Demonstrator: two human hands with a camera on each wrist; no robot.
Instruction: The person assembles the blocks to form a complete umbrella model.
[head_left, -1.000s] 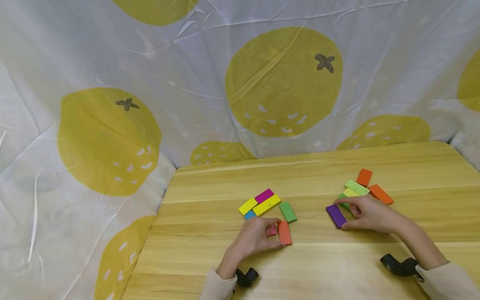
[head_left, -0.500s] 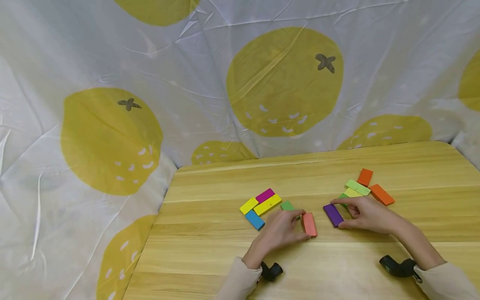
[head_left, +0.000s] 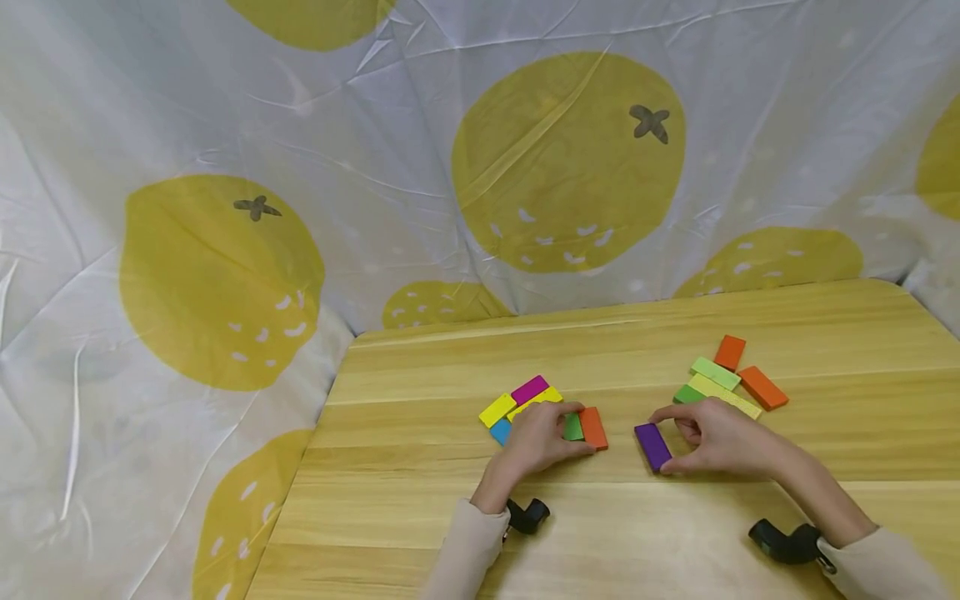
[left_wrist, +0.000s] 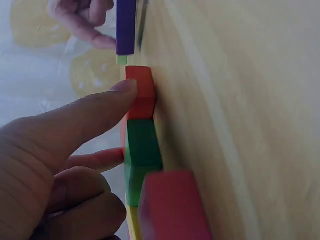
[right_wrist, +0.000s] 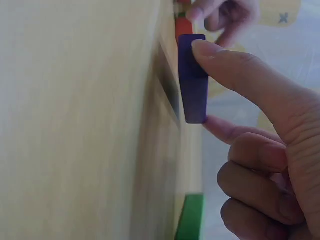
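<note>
In the head view, my left hand (head_left: 536,440) pinches an orange-red block (head_left: 595,428) by its ends between thumb and index finger. That block lies against the right side of a green block (head_left: 573,427). The left wrist view shows a pink block (left_wrist: 175,205) close to the camera, which the hand hides in the head view. My right hand (head_left: 722,437) pinches a purple block (head_left: 652,447) by its two ends. Its shadow falls apart from it in the right wrist view, so the purple block (right_wrist: 194,80) is held above the table.
Left of the left hand lie yellow (head_left: 498,411), magenta (head_left: 530,388) and blue (head_left: 500,431) blocks, touching one another. Behind the right hand are light green (head_left: 715,372), pale yellow (head_left: 735,398), green (head_left: 687,394) and orange (head_left: 763,387) blocks. A patterned cloth (head_left: 360,208) hangs behind the table (head_left: 637,542).
My left hand carried the orange-red block rightward, then brought it back left and farther away, against the green block. My right hand has moved the purple block left and slightly nearer, away from the right cluster.
</note>
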